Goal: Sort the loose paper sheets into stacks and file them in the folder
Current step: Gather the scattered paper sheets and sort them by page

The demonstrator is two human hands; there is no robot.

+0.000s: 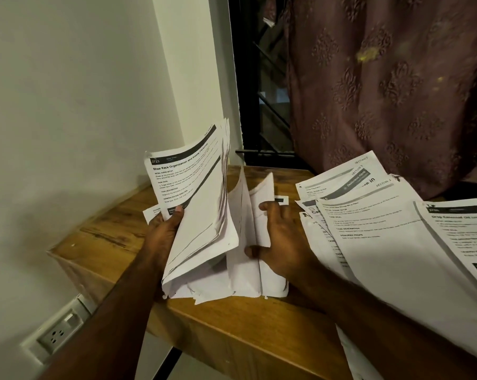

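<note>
Between our two hands sits the bundle of sheets [204, 215] we're sorting, standing on its lower edge on the wooden table [116, 237] and fanned open like a book. Our left hand [163, 231] grips the thicker left half, thumb curled over the front page and the other fingers hidden behind it. That page is white with a black header bar and bold print, "Shoe Rack Organization" (the rest is too small for us to read). Edges look ragged and dog-eared near the bottom. Our right hand [281, 242] rests flat on the blank right-hand pages, fingers straight and spread, thumb against the fold. Just right of those fingers lies a loose pile of printed sheets [382, 229], overlapping at angles and spilling past the table's edge. Below the left forearm, a wall socket [59, 333].
</note>
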